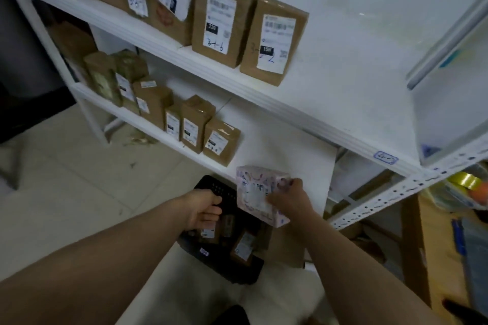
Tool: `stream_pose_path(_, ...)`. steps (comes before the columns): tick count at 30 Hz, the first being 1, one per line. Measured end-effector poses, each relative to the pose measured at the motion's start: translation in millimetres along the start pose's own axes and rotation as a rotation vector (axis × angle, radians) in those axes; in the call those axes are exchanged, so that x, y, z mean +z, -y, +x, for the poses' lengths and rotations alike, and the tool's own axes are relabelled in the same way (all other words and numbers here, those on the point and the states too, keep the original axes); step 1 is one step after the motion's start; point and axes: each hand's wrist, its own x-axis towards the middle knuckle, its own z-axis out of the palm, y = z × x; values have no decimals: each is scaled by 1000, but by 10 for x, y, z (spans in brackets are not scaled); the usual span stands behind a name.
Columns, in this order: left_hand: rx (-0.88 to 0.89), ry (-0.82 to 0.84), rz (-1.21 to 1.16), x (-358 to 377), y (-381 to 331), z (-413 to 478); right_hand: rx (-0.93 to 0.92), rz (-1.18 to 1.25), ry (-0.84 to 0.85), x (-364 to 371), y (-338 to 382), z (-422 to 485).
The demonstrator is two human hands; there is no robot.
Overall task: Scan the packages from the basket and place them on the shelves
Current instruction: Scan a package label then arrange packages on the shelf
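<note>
Your right hand (287, 199) has its fingers clamped on the pale pink patterned cardboard box (257, 192), white label facing you above the black plastic basket (237, 269), probably for scanning. Left hand (203, 210) is at the basket; can't tell its grip.

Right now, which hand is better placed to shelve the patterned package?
Right. The right hand grips the patterned package at the front of the lower shelf; the left hand is down holding the rim of the black basket.

Before you, two white shelves (343, 74) each carry a row of upright brown boxes (221, 21), white labels facing out.
</note>
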Motion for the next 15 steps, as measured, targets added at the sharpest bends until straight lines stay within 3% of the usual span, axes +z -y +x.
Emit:
stream_pose_path(10,22,-141,38,-363,-375,696,-44,-495,-102,240,498,1343)
stream_pose_path(15,106,-182,322,-307,-521,1220,-103,-629,-65,487,633,1966)
